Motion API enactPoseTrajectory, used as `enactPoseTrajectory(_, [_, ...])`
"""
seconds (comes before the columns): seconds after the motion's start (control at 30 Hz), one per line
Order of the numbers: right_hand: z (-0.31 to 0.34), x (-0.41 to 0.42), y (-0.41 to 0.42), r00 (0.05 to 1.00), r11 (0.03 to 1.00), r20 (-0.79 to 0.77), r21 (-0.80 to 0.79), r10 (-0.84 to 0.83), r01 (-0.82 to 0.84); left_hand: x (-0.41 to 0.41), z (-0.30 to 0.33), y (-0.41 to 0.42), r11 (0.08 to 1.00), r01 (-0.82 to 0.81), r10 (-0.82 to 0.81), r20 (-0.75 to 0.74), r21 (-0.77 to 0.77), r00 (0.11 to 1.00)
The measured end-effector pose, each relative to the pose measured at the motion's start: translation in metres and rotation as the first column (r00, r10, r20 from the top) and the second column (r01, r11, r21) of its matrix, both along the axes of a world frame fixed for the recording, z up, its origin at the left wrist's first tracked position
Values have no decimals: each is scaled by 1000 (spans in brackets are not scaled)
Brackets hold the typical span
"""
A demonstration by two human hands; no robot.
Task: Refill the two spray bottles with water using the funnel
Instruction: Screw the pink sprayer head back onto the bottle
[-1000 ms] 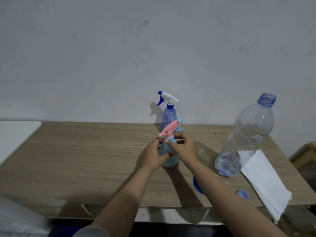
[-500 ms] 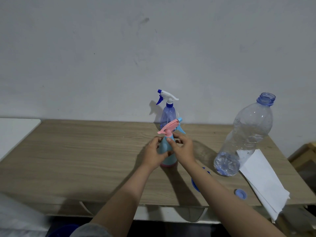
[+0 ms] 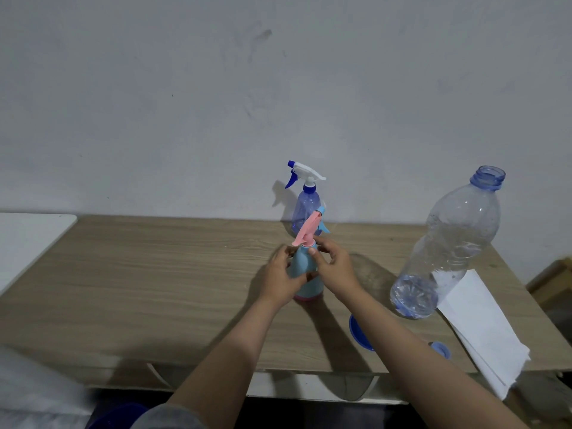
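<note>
Rotated since the earlier frame, the pink trigger head now slants up and away toward the wall. Pale-blue spray bottle, pink-based, stands upright mid-table. Left hand grasps its body; right hand pinches the neck collar. Second spray bottle stands behind.

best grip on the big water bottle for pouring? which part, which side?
Probably the mid-body of the water bottle, from its left, nearest the right hand. It stands upright and uncapped, water only at the bottom, and the paper lies against its right base. Squeeze lightly: the thin wall may buckle.
</note>
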State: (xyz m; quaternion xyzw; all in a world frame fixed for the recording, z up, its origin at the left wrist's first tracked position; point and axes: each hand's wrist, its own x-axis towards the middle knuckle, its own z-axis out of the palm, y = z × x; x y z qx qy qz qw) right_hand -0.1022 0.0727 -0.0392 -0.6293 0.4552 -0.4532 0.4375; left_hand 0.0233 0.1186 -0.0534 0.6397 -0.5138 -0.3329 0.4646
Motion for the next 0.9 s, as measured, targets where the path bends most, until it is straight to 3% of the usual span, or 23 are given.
enactPoseTrajectory(0.33, [7,-1,-1,997,993,75,117,15,-23,-1,3,0,1000,-2,2,38,-8,999])
enactPoseTrajectory(0.5, [7,1,0,996,995,78,97,-33,26,-1,1,-1,1000,1,-2,50,21,999])
enactPoseTrajectory(0.67, [6,2,1,1000,1000,-28,5,-9,9,0,4,-1,1000,17,-19,59,19,998])
enactPoseTrajectory(0.9, [11,16,10,979,986,123,63,-160,153,-1,0,-2,999,14,-13,51,-28,999])
